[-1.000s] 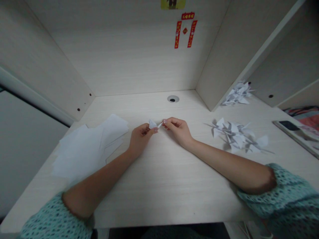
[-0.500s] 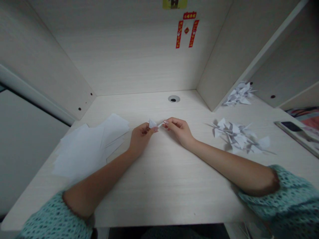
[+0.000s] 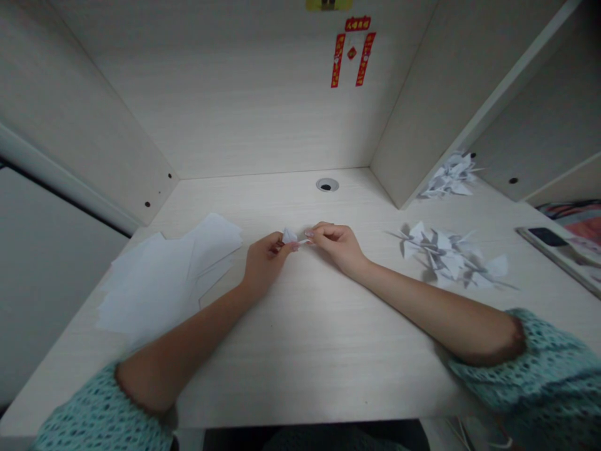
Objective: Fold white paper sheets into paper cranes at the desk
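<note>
A small folded white paper figure (image 3: 290,235), which looks like an origami crane, is held between both hands above the middle of the desk. My left hand (image 3: 263,260) pinches its body between thumb and fingers. With thumb and fingertips, my right hand (image 3: 339,244) grips a thin paper point sticking out on the right side. The fingers cover part of the figure, so its full shape is hidden. Left of my left hand lies a spread stack of white paper sheets (image 3: 150,282). Several folded paper cranes (image 3: 446,254) lie heaped to the right of my right hand.
Another heap of folded paper (image 3: 453,175) rests by the upright divider panel (image 3: 422,113). A phone (image 3: 547,237) lies at the far right. Toward the back, a round cable hole (image 3: 327,185) is set in the desk (image 3: 300,351). Red stickers (image 3: 357,24) decorate the back panel.
The paper point in my right fingers has swung slightly lower, and the folded figure has turned a little in my left hand. Both hands keep their grip.
</note>
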{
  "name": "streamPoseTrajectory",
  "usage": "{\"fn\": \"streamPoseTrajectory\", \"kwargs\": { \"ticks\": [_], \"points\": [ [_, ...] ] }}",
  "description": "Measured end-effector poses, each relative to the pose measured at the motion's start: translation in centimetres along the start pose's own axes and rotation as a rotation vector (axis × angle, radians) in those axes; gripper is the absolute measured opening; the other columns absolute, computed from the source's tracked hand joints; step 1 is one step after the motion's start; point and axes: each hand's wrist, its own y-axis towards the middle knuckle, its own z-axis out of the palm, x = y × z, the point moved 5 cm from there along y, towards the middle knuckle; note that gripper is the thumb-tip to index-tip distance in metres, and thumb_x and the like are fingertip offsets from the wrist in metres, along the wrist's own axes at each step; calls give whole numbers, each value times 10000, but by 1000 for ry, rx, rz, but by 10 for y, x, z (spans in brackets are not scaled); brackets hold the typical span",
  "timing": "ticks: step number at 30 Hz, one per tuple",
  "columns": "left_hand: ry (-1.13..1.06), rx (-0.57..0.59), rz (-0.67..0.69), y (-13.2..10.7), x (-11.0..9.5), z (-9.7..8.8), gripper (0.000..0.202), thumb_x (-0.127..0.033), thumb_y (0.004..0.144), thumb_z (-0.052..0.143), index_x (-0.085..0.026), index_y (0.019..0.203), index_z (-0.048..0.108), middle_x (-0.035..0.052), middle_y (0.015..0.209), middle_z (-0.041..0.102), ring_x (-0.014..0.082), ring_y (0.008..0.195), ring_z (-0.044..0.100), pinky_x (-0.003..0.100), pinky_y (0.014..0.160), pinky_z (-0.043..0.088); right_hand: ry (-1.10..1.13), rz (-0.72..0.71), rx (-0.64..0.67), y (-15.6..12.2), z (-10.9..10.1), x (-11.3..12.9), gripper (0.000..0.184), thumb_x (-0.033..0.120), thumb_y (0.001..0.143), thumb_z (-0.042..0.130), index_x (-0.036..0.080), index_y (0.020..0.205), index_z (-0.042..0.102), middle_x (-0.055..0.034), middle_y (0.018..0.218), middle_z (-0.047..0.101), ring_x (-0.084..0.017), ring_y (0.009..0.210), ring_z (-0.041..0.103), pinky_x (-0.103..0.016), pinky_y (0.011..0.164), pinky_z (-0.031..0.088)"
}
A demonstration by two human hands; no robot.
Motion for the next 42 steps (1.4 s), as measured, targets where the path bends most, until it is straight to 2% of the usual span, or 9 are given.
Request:
{"fn": "streamPoseTrajectory", "kwargs": {
  "ticks": [9, 13, 16, 19, 23, 29, 35, 42],
  "points": [
    [-160, 113, 32, 4, 9, 7, 286, -440, 768, 616, -167, 691, 643, -14, 649, 614, 122, 609, 522, 227, 595, 376, 47, 64, -17, 2, -2, -5, 314, 453, 691, 718, 188, 540, 644, -6, 639, 621, -130, 633, 541, -292, 659, 422],
    [-152, 60, 22, 3, 10, 4, 298, -452, 778, 610, -167, 697, 645, -3, 651, 628, 126, 606, 539, 229, 590, 383, 4, 74, -56, 2, -3, -6, 298, 472, 710, 699, 197, 597, 684, -5, 627, 629, -136, 633, 547, -301, 671, 428],
    [-111, -3, -1, 3, 9, 1, 322, -472, 780, 610, -166, 685, 636, 2, 647, 632, 124, 589, 533, 230, 569, 370, -89, -7, -150, 0, -8, -2, 218, 431, 712, 716, 220, 662, 728, -21, 682, 658, -152, 672, 564, -309, 668, 426],
    [-72, -34, -14, 1, 7, -1, 337, -485, 776, 616, -167, 668, 628, -6, 624, 619, 116, 563, 514, 228, 543, 343, -179, -84, -192, -2, -9, 3, 143, 386, 711, 734, 245, 721, 753, -35, 727, 683, -169, 717, 582, -319, 670, 432],
    [-59, -46, -5, 0, 4, -3, 339, -484, 780, 615, -169, 653, 619, -7, 618, 619, 120, 568, 527, 232, 550, 352, -203, -114, -186, -4, -8, 7, 96, 350, 723, 731, 259, 705, 755, -31, 713, 685, -170, 707, 588, -328, 673, 440],
    [-151, -11, 21, 3, 7, -2, 324, -473, 782, 621, -163, 691, 643, 12, 668, 649, 133, 627, 562, 243, 621, 408, -100, -129, -136, -3, -5, 7, 95, 333, 735, 720, 263, 679, 751, -20, 692, 668, -160, 681, 578, -326, 658, 427],
    [-182, 9, 36, 4, 10, 1, 322, -462, 775, 627, -157, 669, 632, -2, 641, 629, 124, 612, 545, 230, 593, 388, -34, -73, -139, -2, -6, 2, 129, 359, 714, 732, 239, 670, 749, -26, 692, 671, -156, 690, 576, -319, 670, 427],
    [-71, -31, 28, 2, 4, -2, 312, -445, 782, 623, -162, 650, 641, -19, 593, 586, 107, 562, 489, 221, 544, 341, -58, -76, -160, -1, -8, -1, 60, 326, 690, 757, 268, 674, 759, -21, 699, 688, -159, 693, 583, -314, 647, 425]
  ]
}}
